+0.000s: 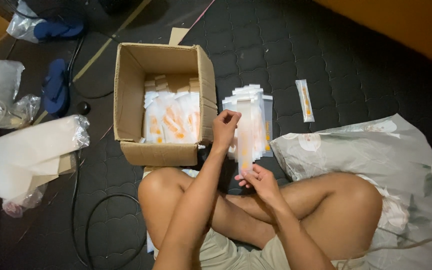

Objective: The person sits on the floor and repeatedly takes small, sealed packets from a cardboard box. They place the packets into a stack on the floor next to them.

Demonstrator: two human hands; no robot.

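At the frame's centre, a long clear plastic sleeve was pinched at its top by the left hand and at its bottom by the right hand. Sealing seemed under way; next, placement into the cardboard box, upper-left of centre, would be needed.

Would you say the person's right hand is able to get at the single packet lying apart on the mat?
Probably yes: the single packet lies uncovered beyond the stack, but the right hand holds a long packet.
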